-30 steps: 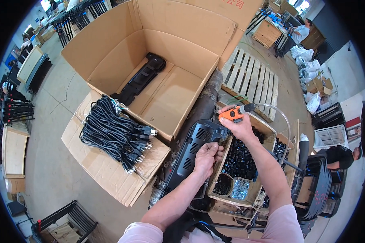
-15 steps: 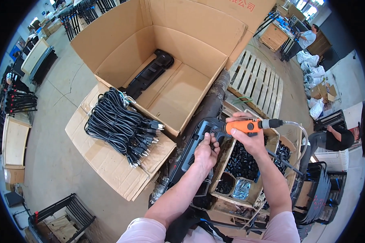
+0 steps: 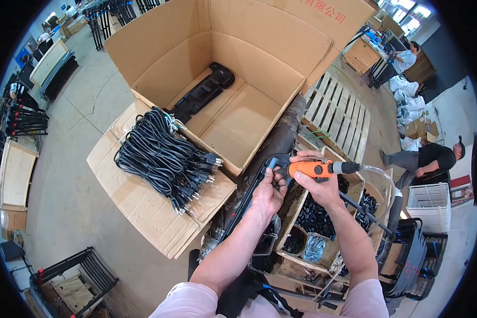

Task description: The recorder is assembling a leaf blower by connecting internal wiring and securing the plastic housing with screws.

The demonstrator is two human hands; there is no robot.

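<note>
My right hand (image 3: 317, 183) grips an orange pneumatic screwdriver (image 3: 310, 168) with a clear air hose trailing right. Its tip points left at the top end of a long black plastic part (image 3: 254, 185) that lies on a dark workbench edge. My left hand (image 3: 267, 195) holds that black part just below the tool tip, fingers curled around it. Both forearms come up from the lower edge.
A big open cardboard box (image 3: 259, 69) with one black part (image 3: 201, 93) inside stands ahead. A bundle of black power cords (image 3: 161, 153) lies on its flattened flap. Small bins of black parts and screws (image 3: 312, 222) sit below my right hand. A wooden pallet (image 3: 339, 119) and a seated person (image 3: 426, 159) are at right.
The screwdriver has swung down and left to the black part's top end. My left hand slid up the part toward the tool tip.
</note>
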